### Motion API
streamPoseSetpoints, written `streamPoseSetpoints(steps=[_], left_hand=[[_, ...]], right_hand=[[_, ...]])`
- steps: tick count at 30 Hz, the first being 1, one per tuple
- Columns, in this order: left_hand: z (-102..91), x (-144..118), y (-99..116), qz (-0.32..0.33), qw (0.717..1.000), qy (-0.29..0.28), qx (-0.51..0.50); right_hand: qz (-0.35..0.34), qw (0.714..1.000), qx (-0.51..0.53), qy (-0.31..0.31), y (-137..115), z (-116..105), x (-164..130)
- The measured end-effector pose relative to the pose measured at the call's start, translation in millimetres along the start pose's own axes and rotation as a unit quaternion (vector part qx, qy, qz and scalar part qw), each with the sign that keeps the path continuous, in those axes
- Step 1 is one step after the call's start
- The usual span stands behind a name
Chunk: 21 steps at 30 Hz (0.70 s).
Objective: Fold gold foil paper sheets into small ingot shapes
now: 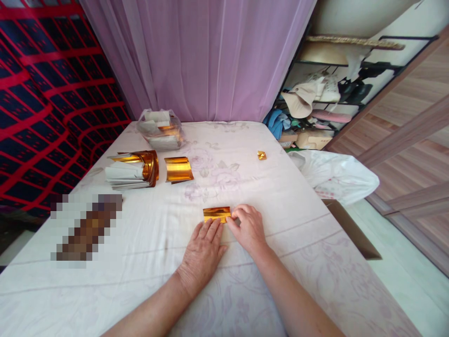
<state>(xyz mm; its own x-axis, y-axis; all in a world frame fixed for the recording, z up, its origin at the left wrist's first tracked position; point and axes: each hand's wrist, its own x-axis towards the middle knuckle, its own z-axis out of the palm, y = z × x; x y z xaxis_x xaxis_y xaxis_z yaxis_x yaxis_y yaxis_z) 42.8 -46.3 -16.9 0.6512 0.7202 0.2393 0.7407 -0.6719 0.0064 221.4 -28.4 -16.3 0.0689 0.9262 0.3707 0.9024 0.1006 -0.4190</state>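
Note:
A small rectangle of shiny gold foil paper lies on the pale floral tablecloth in front of me, wider than it is deep and apparently folded. My left hand rests flat with its fingers stretched over the paper's near edge. At the paper's right end, my right hand has thumb and fingertips bent together on the corner. Farther off, a curved gold sheet or short stack of sheets sits beside a thick pile of gold and grey-backed sheets. One small folded gold piece lies at the far right.
A clear plastic bag of more sheets stands at the table's far left corner. A blurred-out item lies on the left. Beyond the right edge are a white plastic bag and a loaded shelf. A purple curtain hangs behind.

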Motion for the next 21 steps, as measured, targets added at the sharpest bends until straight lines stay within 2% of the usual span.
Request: streamPoseSetpoints(steps=[21], left_hand=[[-8.8,4.1,0.7,-0.018,0.999,-0.027,-0.013]], right_hand=[[-0.003,1.0,0.0,-0.016,-1.2,-2.9,-0.1]])
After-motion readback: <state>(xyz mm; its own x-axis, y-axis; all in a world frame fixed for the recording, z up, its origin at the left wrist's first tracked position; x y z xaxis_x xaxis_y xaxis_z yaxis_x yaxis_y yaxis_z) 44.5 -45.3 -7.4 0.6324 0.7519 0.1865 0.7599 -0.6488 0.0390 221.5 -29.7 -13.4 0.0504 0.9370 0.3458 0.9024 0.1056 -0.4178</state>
